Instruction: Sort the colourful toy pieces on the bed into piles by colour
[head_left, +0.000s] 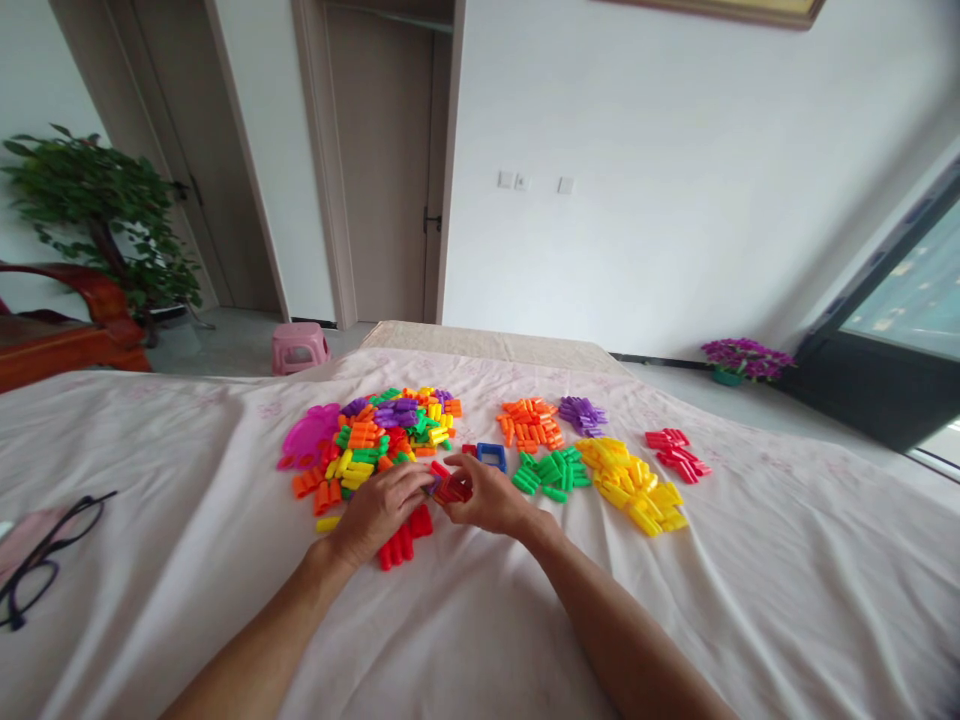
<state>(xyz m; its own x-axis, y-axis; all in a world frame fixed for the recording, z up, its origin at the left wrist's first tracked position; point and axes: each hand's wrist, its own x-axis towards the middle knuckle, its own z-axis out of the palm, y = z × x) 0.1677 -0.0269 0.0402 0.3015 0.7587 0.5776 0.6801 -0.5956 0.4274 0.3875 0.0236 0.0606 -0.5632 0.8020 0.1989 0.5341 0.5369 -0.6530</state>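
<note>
My right hand (487, 498) is closed around a red plastic building block (452, 488) just above the cloth. Fingers pinched, my left hand (381, 507) meets it from the other side, at a small purple block (433, 485) mostly hidden by the fingertips. Whether the two pieces are joined, I cannot tell. Beyond my left hand lies a mixed pile of blocks (367, 432) in orange, purple, green, yellow and red. More red blocks (397, 548) rest below my left hand. A blue square frame piece (492, 456) lies just beyond my right hand.
Sorted heaps lie to the right: orange blocks (529, 424), purple blocks (583, 416), green blocks (553, 472), yellow blocks (634, 485) and red blocks (678, 454). A magenta plastic piece (309, 436) touches the mixed pile. Black glasses (52, 560) are on the bedspread-like cloth (225, 560) at left.
</note>
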